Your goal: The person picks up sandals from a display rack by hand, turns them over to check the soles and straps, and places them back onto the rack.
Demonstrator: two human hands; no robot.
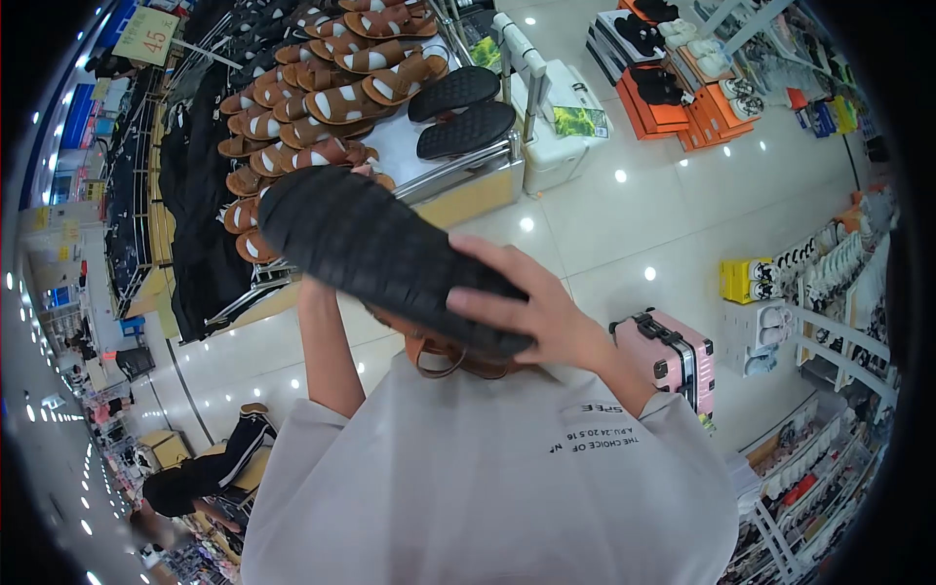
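Note:
A sandal (375,249) is held up in front of my chest, its black ribbed sole facing me and its brown straps hanging underneath. My right hand (517,302) grips one end, fingers spread across the sole. Most of my left hand is hidden behind the sandal, around its other end; the forearm (327,346) runs up to it and what look like fingertips (366,174) show past the far edge. Beyond the sandal, rows of brown sandals (341,102) lie on a display table (395,151). Two black soles (466,127) face up at that table's corner.
A white suitcase (565,136) stands beside the display table. Orange shoe boxes (697,117) are stacked farther right. A pink suitcase (668,356) stands near my right elbow, with shoe racks (843,346) beyond it. At lower left, a person in dark clothes (195,478) is bent over.

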